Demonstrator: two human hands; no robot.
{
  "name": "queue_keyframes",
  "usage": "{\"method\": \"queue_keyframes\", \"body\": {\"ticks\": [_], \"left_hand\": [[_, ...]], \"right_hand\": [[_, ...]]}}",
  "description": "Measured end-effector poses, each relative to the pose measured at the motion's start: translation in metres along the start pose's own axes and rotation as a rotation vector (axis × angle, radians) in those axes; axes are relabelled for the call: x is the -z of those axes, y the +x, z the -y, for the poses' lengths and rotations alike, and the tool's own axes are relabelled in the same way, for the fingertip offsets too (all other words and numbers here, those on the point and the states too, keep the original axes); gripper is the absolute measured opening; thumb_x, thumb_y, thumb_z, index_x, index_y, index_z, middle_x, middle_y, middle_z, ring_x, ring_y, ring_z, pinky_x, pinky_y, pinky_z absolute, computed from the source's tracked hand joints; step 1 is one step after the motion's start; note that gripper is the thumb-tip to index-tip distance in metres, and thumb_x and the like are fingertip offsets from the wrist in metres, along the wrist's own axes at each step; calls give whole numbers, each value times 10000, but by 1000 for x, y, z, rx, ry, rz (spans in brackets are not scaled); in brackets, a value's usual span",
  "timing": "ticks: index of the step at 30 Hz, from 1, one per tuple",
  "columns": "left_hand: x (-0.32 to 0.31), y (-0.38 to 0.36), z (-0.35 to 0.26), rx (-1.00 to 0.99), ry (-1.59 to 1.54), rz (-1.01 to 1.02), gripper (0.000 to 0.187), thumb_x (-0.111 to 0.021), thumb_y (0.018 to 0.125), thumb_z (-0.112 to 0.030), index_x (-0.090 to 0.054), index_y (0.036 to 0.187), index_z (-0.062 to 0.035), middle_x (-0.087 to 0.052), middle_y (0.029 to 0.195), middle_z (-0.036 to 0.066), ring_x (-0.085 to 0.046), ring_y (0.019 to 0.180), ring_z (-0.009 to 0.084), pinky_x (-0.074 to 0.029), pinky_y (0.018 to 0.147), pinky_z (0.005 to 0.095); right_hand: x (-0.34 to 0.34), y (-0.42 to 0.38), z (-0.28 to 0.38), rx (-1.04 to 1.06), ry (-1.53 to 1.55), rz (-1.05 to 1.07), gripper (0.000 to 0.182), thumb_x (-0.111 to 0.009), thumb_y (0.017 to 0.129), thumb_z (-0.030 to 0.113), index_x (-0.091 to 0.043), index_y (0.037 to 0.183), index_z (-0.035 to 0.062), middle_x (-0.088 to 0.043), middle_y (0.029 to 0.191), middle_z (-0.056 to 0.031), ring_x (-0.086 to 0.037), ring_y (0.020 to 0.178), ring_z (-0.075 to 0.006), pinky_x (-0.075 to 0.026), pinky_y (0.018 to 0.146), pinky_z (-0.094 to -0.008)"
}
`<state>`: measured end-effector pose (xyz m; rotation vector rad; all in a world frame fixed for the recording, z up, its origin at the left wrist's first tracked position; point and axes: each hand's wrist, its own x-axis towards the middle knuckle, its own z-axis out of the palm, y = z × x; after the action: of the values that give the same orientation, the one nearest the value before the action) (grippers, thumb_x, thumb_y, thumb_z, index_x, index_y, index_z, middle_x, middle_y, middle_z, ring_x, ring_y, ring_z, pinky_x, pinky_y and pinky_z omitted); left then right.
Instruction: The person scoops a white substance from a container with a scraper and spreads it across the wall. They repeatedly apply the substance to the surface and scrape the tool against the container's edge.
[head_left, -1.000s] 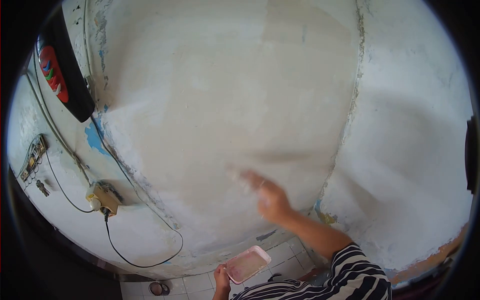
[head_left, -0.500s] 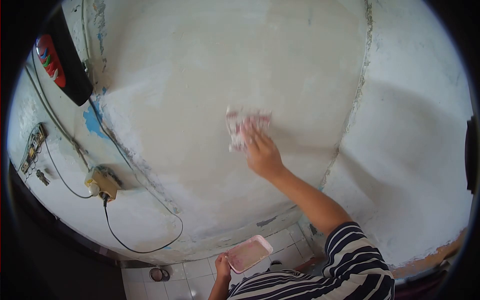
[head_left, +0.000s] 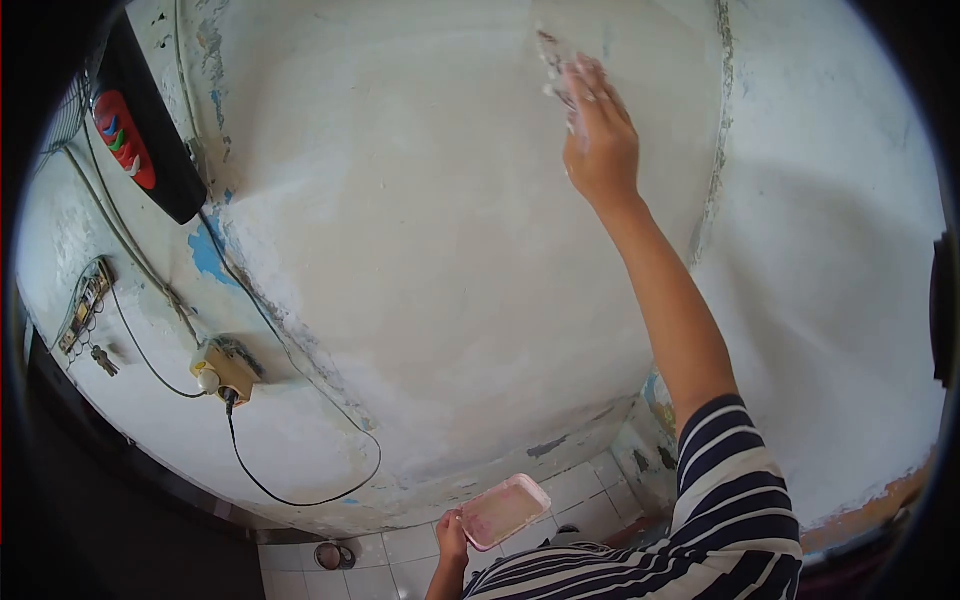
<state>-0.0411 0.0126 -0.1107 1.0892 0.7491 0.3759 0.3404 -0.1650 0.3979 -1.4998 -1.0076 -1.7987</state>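
Note:
My right hand (head_left: 602, 135) is raised high on the plastered wall (head_left: 400, 250), its fingers pressed on a thin, stained scraper-like sheet (head_left: 556, 75) that touches the surface. The sheet is tilted and partly hidden by the fingers. Low down, near my striped shirt, my left hand (head_left: 452, 535) grips the left edge of a shallow pink tray (head_left: 505, 512). A beige paste is smeared over the inside of the tray.
A black and red device (head_left: 145, 125) hangs at the upper left. Below it are a socket block (head_left: 222, 372) with a looping black cable and a key rack (head_left: 85, 305). A right-hand wall (head_left: 830, 270) meets the plastered one. White tiles (head_left: 375, 580) cover the floor.
My right hand has moved up and to the right along the wall with the sheet, and the arm is more outstretched. My left hand still holds the tray. The view has shifted slightly.

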Motion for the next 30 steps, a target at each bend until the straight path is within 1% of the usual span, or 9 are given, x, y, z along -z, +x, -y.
{"method": "queue_keyframes", "body": {"ticks": [3, 5, 11, 13, 15, 17, 23, 26, 30], "left_hand": [[8, 6, 8, 18, -25, -43, 251, -601, 986, -275, -629, 845, -69, -588, 715, -11, -532, 587, 88, -424, 519, 246], [17, 11, 21, 24, -38, -9, 255, -534, 991, -264, -632, 972, -30, -649, 891, 53, -651, 761, 163, -546, 642, 302], [25, 13, 20, 42, 22, -7, 270, -526, 995, -250, -639, 1017, -6, -673, 944, 79, -668, 801, 182, -558, 697, 313], [22, 13, 15, 12, -25, -2, 266, -523, 995, -246, -640, 1016, -8, -674, 946, 81, -669, 801, 181, -559, 697, 315], [18, 9, 11, -5, -67, 3, 261, -521, 996, -242, -641, 1015, -11, -675, 949, 82, -670, 801, 181, -560, 697, 317], [8, 5, 3, -21, -93, -59, 274, -590, 988, -277, -650, 857, -43, -627, 745, 15, -554, 594, 97, -439, 513, 255], [9, 3, 11, -3, -39, -39, 272, -594, 987, -282, -637, 832, -63, -604, 712, -4, -540, 572, 90, -430, 506, 248], [3, -6, 0, 28, -23, -43, 264, -605, 983, -279, -624, 810, -81, -579, 684, -18, -520, 553, 84, -415, 496, 243], [10, 4, 12, -1, -69, -35, 250, -619, 978, -273, -618, 806, -91, -560, 666, -25, -500, 536, 82, -399, 482, 242]], "right_hand": [[-20, -39, 6, -12, -47, 111, 555, -558, 826, -43, -538, 1375, 37, -575, 1396, -160, -537, 1305, -348, -452, 1049, -448], [-25, -94, 36, -25, -27, 198, 550, -557, 834, -33, -530, 1379, 37, -562, 1412, -153, -529, 1320, -332, -450, 1050, -452], [34, -237, 152, -67, 257, 571, 488, -547, 841, -64, -601, 1307, 70, -588, 1397, -82, -550, 1309, -302, -473, 1063, -438], [49, -227, 153, -132, 511, 624, 467, -550, 838, -77, -635, 1272, 74, -620, 1355, -98, -570, 1285, -306, -475, 1068, -431], [44, -183, 121, -99, 544, 404, 478, -523, 829, -114, -654, 1251, 69, -638, 1325, -125, -584, 1268, -314, -471, 1075, -437], [42, -113, 83, -148, 419, 198, 511, -483, 833, -125, -637, 1283, 63, -634, 1328, -151, -602, 1238, -334, -483, 1046, -440], [-3, 44, -22, -10, 11, -82, 456, -577, 871, -13, -615, 1306, 117, -630, 1328, -138, -604, 1222, -321, -497, 1005, -432], [-12, 31, -18, 17, -63, -2, 462, -585, 862, 0, -608, 1306, 126, -629, 1327, -138, -613, 1204, -318, -496, 992, -436], [-7, -79, 34, -3, -57, 188, 472, -592, 835, -5, -617, 1293, 106, -631, 1330, -127, -612, 1215, -308, -492, 979, -446]]}}
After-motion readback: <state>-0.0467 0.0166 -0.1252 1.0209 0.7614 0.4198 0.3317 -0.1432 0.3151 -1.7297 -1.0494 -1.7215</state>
